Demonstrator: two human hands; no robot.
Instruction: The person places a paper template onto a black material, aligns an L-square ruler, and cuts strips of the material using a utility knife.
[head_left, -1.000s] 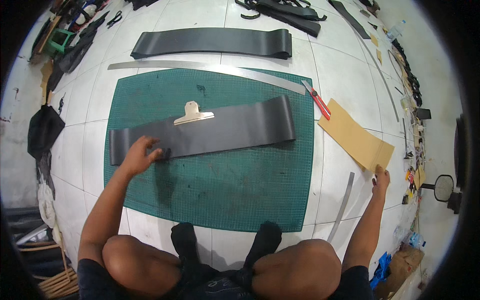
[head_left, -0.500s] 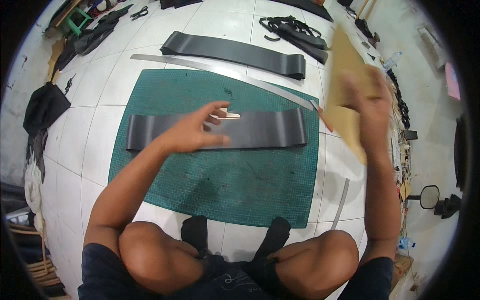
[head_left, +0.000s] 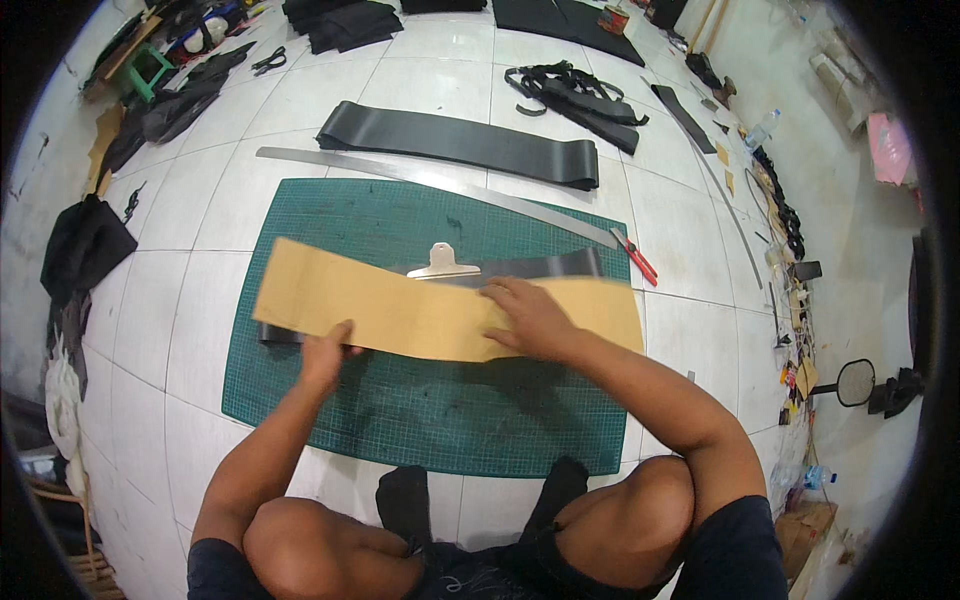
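Observation:
A long tan cardboard strip [head_left: 400, 305] lies aslant over a folded black material strip [head_left: 545, 267] on the green cutting mat [head_left: 440, 420]. My left hand [head_left: 325, 358] pinches the cardboard's near edge, left of its middle, with the thumb on top. On the cardboard's face, right of the middle, rests my right hand [head_left: 532, 318], fingers and thumb apart. A metal bulldog clip [head_left: 442, 263] shows just beyond the cardboard's far edge. The cardboard hides most of the black strip; only parts at the far right and near left show.
A long steel ruler [head_left: 440, 188] crosses the mat's far edge, with a red cutter knife [head_left: 636, 258] by its right end. Beyond lie another folded black strip [head_left: 460, 143] and a heap of black straps [head_left: 585, 95]. Black scissors [head_left: 269, 62] lie far left.
The cardboard strip has come from the right side, where my right hand held it, to over the black strip. My left hand has moved from the clip to the cardboard's near edge.

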